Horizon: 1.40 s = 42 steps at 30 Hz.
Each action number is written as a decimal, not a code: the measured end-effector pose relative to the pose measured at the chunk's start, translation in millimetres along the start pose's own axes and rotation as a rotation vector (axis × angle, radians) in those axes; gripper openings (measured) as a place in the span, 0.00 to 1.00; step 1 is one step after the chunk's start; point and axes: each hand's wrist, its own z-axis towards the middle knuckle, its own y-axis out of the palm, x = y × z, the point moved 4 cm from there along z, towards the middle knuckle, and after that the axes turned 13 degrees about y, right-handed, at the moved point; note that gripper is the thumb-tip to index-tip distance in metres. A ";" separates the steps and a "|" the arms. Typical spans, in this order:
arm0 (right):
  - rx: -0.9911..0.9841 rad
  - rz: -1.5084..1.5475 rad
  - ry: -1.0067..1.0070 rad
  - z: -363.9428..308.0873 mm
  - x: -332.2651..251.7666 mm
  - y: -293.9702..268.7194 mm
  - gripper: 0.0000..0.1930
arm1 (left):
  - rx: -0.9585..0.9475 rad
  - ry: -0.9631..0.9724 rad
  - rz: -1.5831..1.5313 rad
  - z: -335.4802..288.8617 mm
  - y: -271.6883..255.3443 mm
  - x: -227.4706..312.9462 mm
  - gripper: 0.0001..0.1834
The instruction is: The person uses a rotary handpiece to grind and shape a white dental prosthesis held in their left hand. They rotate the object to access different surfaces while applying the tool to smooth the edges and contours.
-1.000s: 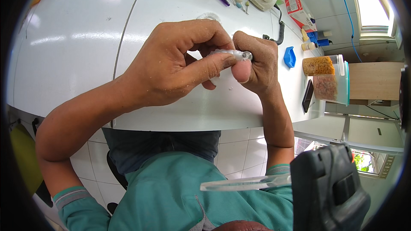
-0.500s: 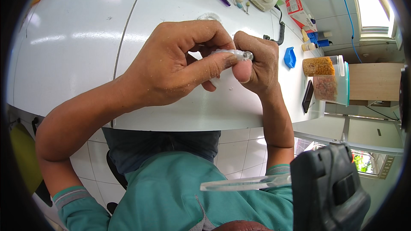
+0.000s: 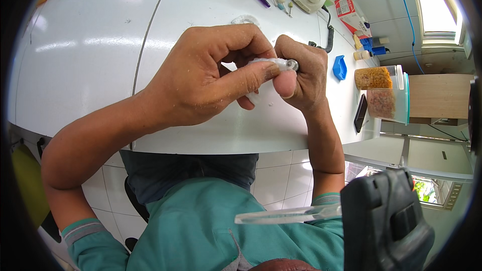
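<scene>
Above the smooth white table [image 3: 90, 83], our left hand [image 3: 198, 75] pinches the small translucent plastic-looking piece [image 3: 273, 61], our right hand [image 3: 309, 73] clamps the round-ended silvery metal tool [image 3: 292, 65] beside it, and we'd best brace hand against hand

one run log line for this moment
left hand: pinching clear piece | right hand: gripping metal-ended tool | nearby: blue tray

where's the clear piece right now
In the head view, the clear piece is above and slightly right of centre, over the white table, pinched in the left hand and close beside the right hand.
</scene>
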 end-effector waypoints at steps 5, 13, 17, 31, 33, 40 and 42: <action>-0.031 0.008 0.015 1.1 1.3 0.0 0.40 | -0.002 -0.010 0.001 0.9 -0.9 -0.8 0.11; -0.023 0.006 0.003 -0.6 -0.4 -0.3 0.40 | -0.002 -0.031 -0.032 -1.2 0.6 -1.3 0.11; -0.026 -0.014 -0.019 -2.0 6.4 -2.3 0.40 | 0.005 -0.040 -0.044 -2.2 3.9 -1.4 0.11; -0.305 0.150 0.623 -6.6 49.3 -86.1 0.36 | 0.215 -0.260 0.021 5.2 -32.6 -24.3 0.11; -0.274 0.152 0.601 -3.4 53.9 -68.6 0.21 | 0.201 -0.268 0.014 -0.4 -31.6 -37.5 0.10; -0.270 0.487 0.533 10.0 49.3 -40.4 0.09 | 0.205 -0.312 -0.021 4.0 -31.0 -19.7 0.09; -0.310 0.542 0.548 4.7 57.2 -41.7 0.11 | 0.192 -0.310 -0.055 4.3 -30.1 -22.4 0.08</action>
